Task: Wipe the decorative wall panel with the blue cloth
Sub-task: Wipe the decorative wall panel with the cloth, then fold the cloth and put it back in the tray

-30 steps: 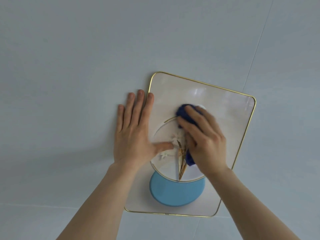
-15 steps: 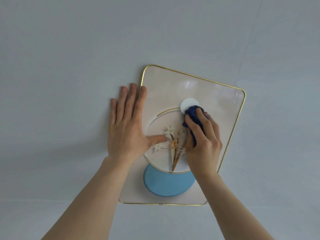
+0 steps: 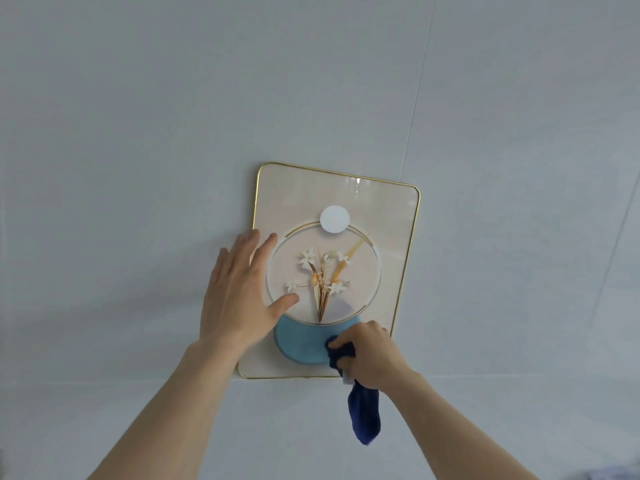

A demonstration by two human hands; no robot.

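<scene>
Decorative wall panel [image 3: 388,216] is hanging on the pale wall [image 3: 138,133], gold-edged. Left hand [image 3: 239,292] is lying flat with fingers spread, covering the panel's left edge. Right hand [image 3: 372,355] is gripping the blue cloth [image 3: 363,414] in a closed fist at the panel's lower right, hiding that corner and part of the light blue disc [image 3: 298,344]. The cloth's tail is dangling below the frame.

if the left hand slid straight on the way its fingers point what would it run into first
The left hand lies flat with fingers pointing up and slightly right, straddling the gold frame on the decorative wall panel. Sliding on, it would probably just cross bare panel toward the top edge; the white disc looks off to the right.
</scene>
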